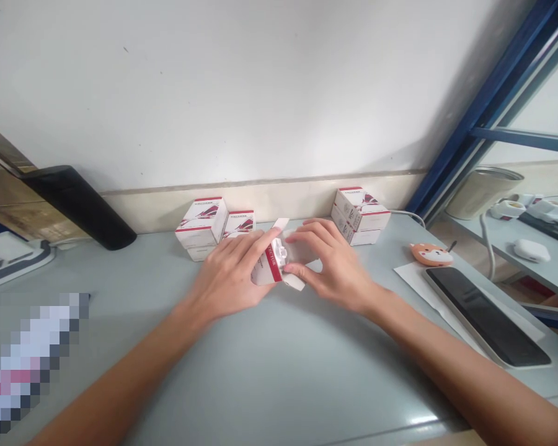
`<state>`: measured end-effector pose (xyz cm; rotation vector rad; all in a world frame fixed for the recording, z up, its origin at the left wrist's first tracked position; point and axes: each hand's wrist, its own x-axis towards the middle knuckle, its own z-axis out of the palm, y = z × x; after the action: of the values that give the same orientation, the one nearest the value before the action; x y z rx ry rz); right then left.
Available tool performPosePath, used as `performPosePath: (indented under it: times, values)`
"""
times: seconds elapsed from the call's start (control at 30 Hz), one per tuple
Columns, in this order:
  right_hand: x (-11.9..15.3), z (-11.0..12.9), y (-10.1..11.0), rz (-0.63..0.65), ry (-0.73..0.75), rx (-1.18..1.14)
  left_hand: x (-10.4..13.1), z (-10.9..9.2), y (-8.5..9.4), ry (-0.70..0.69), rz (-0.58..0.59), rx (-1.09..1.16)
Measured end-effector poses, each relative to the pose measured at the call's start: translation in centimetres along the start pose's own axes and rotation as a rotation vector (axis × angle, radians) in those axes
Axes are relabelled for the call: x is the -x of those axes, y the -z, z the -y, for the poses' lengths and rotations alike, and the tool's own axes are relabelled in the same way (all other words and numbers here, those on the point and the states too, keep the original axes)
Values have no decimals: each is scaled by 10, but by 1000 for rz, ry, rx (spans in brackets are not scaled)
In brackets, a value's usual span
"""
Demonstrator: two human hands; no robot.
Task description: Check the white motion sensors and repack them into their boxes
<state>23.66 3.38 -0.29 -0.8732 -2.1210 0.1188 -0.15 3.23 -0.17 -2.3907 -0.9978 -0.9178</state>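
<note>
"Where was the box (263, 274)?"

"It was in the left hand (232, 267), whose fingers were closed around it. The box was tilted, and its open end faced the right hand (337, 265)."

"And that right hand?"

"Its thumb and fingers were curved, with space between them, at the opening. I could not tell if they gripped something."

"What was inside?"

"A white piece (280, 253) showed at the mouth, above a loose flap (294, 282)."

"Other containers?"

"Beyond the hands, near the wall (279, 99), stood a left stack (201, 224) and a right stack (361, 214) of similar boxes; their contents were hidden."
</note>
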Motion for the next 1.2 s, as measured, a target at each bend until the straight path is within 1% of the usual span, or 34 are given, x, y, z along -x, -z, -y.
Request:
performPosePath:
  times: [0.1, 0.2, 0.23, 0.3, 0.37, 0.4, 0.43, 0.47, 0.57, 0.63, 0.67, 0.7, 0.73, 0.77, 0.83, 0.87, 0.9, 0.93, 0.97, 1.0, 1.03, 1.1, 1.13, 1.2]
  values:
    - [0, 0, -3, -3, -19, 21, 0, -2, 1, -16, 37, 3]
    - [0, 3, -1, -33, 29, 37, 1, -3, 3, -15, 66, 17]
    - [-2, 4, 2, -68, 43, 38, 1, -3, 3, 4, 67, 18]
    - [-5, 1, 10, -189, 32, 56, 1, -2, 4, 46, 66, 13]
    - [-8, -7, 18, -330, -39, 132, 0, -2, 5, 57, 53, 8]
    - [-8, -14, 20, -360, -91, 192, 0, -2, 6, 45, 36, 8]
    - [-7, -21, 21, -345, -142, 263, 0, -2, 6, 29, 10, 11]
    - [-6, -29, 19, -282, -188, 337, 0, -1, 7, 12, -22, 13]
    - [5, -49, 6, 44, -272, 477, -1, 2, 8, -47, -104, 1]
    - [10, -57, -3, 208, -313, 495, -2, 5, 8, -96, -138, -18]
    - [12, -58, -6, 246, -335, 486, -2, 7, 8, -120, -152, -28]
    - [11, -57, -5, 247, -355, 467, -2, 8, 9, -138, -164, -39]
    - [10, -54, -3, 207, -370, 439, -3, 9, 9, -150, -172, -50]
    - [7, -49, 2, 126, -375, 399, -3, 10, 9, -157, -176, -60]
    - [0, -34, 15, -120, -336, 300, -3, 10, 9, -148, -160, -79]
    - [-3, -24, 21, -243, -281, 249, -2, 9, 9, -138, -139, -85]
    - [-6, -14, 27, -320, -201, 204, -2, 8, 8, -126, -116, -88]
    - [-7, -3, 30, -321, -107, 163, -1, 8, 8, -116, -91, -89]
    - [-8, 6, 31, -254, -6, 133, -1, 8, 8, -108, -69, -88]
    - [-7, 14, 30, -150, 68, 111, 0, 8, 8, -105, -47, -84]
    - [-5, 20, 27, -43, 110, 87, 0, 8, 8, -107, -30, -78]
    - [0, 27, 17, 118, 111, 30, 1, 10, 8, -124, -2, -67]
    - [2, 27, 13, 160, 83, -6, 1, 11, 8, -137, 17, -64]
    - [4, 26, 6, 204, 25, -73, 1, 13, 8, -149, 54, -55]
